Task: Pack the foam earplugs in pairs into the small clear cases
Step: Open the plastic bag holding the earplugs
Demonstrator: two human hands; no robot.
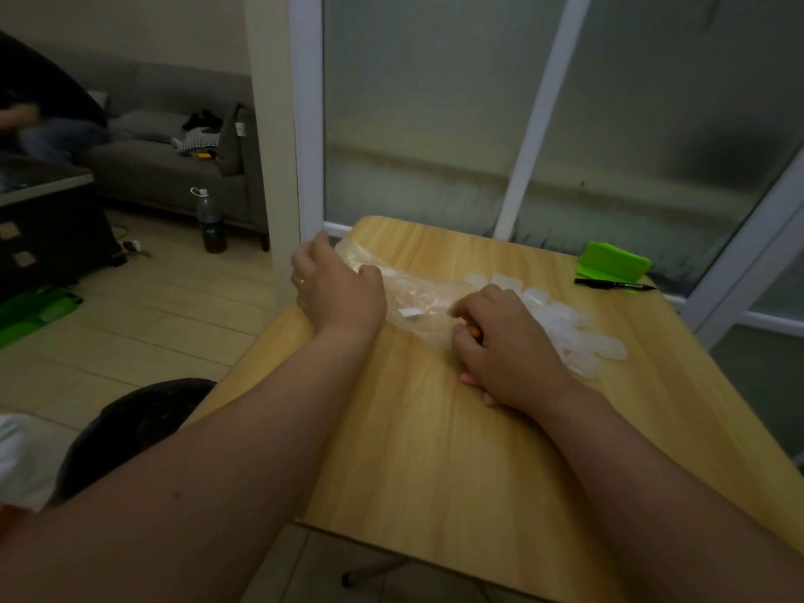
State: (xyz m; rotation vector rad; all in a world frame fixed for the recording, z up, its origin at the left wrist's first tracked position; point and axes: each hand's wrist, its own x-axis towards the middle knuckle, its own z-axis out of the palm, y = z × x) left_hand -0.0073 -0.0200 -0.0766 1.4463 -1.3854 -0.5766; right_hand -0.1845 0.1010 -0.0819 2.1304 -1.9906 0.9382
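Left hand (337,293) lies flat and open on the plastic bag (413,298) at centre frame; right hand (504,346) pinches an orange earplug (473,330). Next, probably a second plug, then a clear case (578,341).

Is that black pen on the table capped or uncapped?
Cannot tell. The pen lies flat near the table's far edge beside a green object, too small and dim to show a cap.

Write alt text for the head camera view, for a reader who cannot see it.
Two bare hands work at a clear plastic bag on a wooden table: the left hand rests on it, the right hand pinches something orange at its edge. Clear cases lie heaped right of the hands, a black marker beyond.
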